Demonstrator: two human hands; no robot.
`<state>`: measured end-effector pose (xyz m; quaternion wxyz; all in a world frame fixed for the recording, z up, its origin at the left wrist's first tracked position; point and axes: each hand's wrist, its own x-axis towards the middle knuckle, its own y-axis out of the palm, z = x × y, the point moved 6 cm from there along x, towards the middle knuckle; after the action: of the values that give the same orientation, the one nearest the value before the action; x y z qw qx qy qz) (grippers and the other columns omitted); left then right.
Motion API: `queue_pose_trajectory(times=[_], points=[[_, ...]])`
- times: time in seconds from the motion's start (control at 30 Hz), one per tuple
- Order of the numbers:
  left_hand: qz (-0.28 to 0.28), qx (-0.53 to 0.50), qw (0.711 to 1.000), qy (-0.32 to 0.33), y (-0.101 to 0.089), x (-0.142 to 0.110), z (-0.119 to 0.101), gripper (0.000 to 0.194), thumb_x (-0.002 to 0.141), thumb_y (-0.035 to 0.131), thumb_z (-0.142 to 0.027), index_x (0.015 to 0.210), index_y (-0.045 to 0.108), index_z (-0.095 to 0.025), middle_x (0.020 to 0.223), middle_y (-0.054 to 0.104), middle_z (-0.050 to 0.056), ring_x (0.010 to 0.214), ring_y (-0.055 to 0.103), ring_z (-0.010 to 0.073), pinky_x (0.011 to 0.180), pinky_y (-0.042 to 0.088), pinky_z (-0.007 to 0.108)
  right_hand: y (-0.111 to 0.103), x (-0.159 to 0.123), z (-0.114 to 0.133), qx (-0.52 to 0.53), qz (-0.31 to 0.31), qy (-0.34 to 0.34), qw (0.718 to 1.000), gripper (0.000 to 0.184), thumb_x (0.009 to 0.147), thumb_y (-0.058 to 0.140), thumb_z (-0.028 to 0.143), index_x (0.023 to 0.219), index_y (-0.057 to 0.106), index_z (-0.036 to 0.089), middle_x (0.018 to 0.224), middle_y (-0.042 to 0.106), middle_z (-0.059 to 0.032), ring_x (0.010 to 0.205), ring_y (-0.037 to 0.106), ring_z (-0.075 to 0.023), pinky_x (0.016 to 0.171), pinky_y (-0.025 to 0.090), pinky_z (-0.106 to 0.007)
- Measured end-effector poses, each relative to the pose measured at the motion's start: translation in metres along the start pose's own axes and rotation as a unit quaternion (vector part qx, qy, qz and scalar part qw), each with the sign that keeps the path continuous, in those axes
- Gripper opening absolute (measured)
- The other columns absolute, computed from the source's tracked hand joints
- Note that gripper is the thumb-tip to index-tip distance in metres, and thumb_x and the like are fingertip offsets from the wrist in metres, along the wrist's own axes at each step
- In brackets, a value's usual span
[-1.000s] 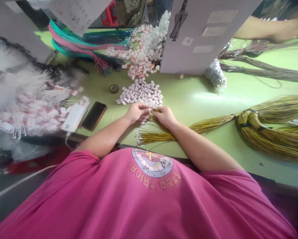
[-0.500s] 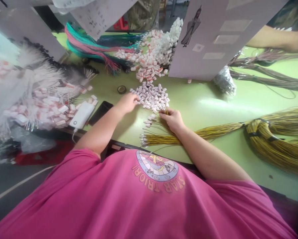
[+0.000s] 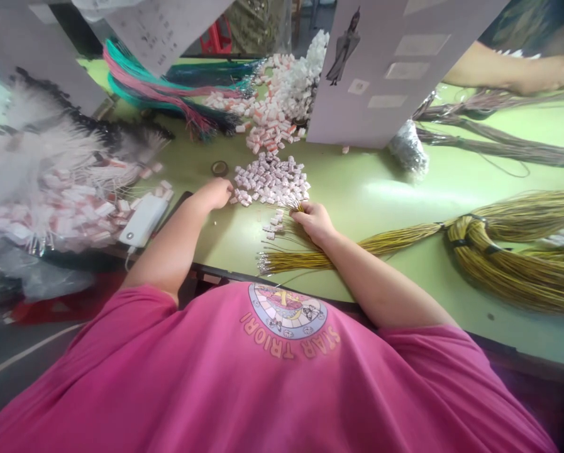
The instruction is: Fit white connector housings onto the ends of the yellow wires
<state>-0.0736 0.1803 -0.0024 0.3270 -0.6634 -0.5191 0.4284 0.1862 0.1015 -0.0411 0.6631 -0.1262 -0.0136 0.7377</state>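
Note:
My left hand [image 3: 218,192] is closed, its fingertips at the left edge of a pile of small white connector housings [image 3: 276,179]. Whatever it may pinch is too small to make out. My right hand [image 3: 314,221] grips several thin wires [image 3: 297,207] between thumb and fingers, their ends pointing at the pile's near edge. Just left of that hand lies a small group of white housings [image 3: 275,224], close to some wire ends. Under my right forearm runs a bundle of yellow-and-black wires [image 3: 300,261] with shiny terminals at its left end.
A tape roll [image 3: 219,168] sits behind my left hand. A white power bank [image 3: 143,220] and bagged white connectors [image 3: 69,207] are at left. A grey partition [image 3: 361,119] stands behind. Tied yellow wire coils [image 3: 480,245] lie at right; another person's arm [image 3: 503,70] reaches in beyond.
The whole view has shifted slightly. My left hand has drawn a little left from the pile, and a few housings now show at its fingertips. My right hand keeps its grip on the wires.

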Motion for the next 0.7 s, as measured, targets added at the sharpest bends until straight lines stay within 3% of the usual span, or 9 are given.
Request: queue_pose_trajectory(times=[0.1,0.17,0.23,0.33,0.5,0.7], points=[[-0.015,-0.086,0.996,0.014,-0.004,-0.012,-0.019,0.018,0.074,0.059,-0.007,0.088,0.068,-0.012,0.073,0.063,0.003,0.068,0.054,0.0131,0.078,0.042,0.029,0.001,0.0,0.0,0.01,0.009,0.011,1.0,0.011,0.06,0.058,0.026,0.059,0.053,0.016,0.052,0.043,0.0055,0.052,0.038,-0.0091,0.052,0.029,-0.025],[0.026,-0.175,0.984,0.027,0.008,-0.022,-0.039,0.018,0.074,0.06,-0.008,0.09,0.067,-0.013,0.076,0.065,0.004,0.063,0.058,0.0125,0.07,0.046,0.028,0.001,0.0,0.0,0.017,0.01,0.023,1.0,0.012,0.06,0.059,0.027,0.059,0.054,0.016,0.052,0.044,0.0051,0.052,0.039,-0.0093,0.051,0.029,-0.025],[0.089,-0.281,0.955,0.04,0.029,-0.03,-0.061,0.015,0.074,0.063,-0.009,0.088,0.066,-0.012,0.077,0.066,0.004,0.061,0.06,0.0118,0.067,0.049,0.028,0.001,0.0,0.0,0.015,0.011,0.024,1.0,0.014,0.06,0.06,0.028,0.059,0.053,0.016,0.052,0.044,0.0049,0.052,0.038,-0.0093,0.051,0.029,-0.025],[0.143,-0.446,0.883,0.036,0.06,-0.037,-0.082,0.014,0.072,0.068,-0.008,0.083,0.06,-0.01,0.073,0.064,0.003,0.062,0.062,0.01,0.069,0.051,0.027,0.001,0.0,0.001,0.007,0.015,0.009,1.0,0.019,0.062,0.06,0.032,0.058,0.051,0.017,0.052,0.041,0.0053,0.053,0.036,-0.0086,0.052,0.029,-0.024],[0.181,-0.568,0.803,-0.016,0.09,-0.038,-0.087,0.018,0.074,0.069,-0.006,0.087,0.056,-0.01,0.062,0.06,-0.001,0.053,0.059,0.0078,0.057,0.049,0.023,0.002,0.001,0.002,-0.018,0.014,-0.01,1.0,0.021,0.068,0.057,0.035,0.06,0.051,0.017,0.054,0.044,0.0046,0.053,0.037,-0.0086,0.053,0.03,-0.024],[0.185,-0.589,0.786,-0.036,0.091,-0.04,-0.087,0.014,0.077,0.065,-0.004,0.088,0.059,-0.009,0.061,0.062,0.0,0.053,0.06,0.0083,0.052,0.047,0.021,0.002,0.001,0.004,-0.069,-0.007,-0.014,0.998,0.019,0.069,0.052,0.032,0.057,0.05,0.017,0.052,0.044,0.004,0.053,0.037,-0.0091,0.053,0.03,-0.025]])
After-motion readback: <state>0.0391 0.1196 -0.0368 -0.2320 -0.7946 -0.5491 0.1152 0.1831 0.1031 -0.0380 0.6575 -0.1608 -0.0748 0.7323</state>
